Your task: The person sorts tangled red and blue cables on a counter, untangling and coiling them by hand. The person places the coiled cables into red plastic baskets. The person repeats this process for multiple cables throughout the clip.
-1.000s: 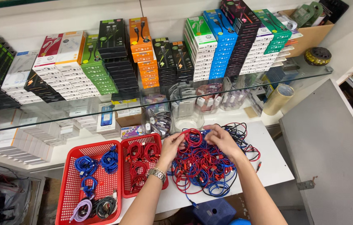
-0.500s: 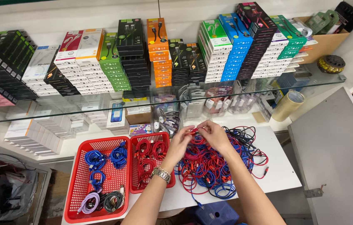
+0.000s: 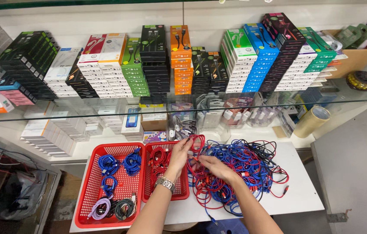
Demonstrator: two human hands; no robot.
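Observation:
A tangled pile of red, blue and black cables [image 3: 240, 169] lies on a white table [image 3: 305, 195]. My left hand [image 3: 179, 156], with a metal watch on the wrist, pinches a red cable [image 3: 197, 143] lifted into a loop at the pile's left edge. Just to the right, my right hand [image 3: 214, 167] rests on the pile and grips the same red cable lower down. A small red basket [image 3: 182, 195] beside my left hand holds coiled red cables. A larger red basket [image 3: 89, 197] further left holds coiled blue cables, a purple one and black ones.
A glass shelf [image 3: 40, 113] above the table carries stacked product boxes in many colours. Under it sit more boxes, bagged cables and a roll of brown tape [image 3: 312, 121]. A grey cabinet [image 3: 357, 169] stands to the right. Loose wires lie on the floor at left.
Both hands have shifted left from the middle of the pile toward the small red basket. A red cable loop now stands up between them.

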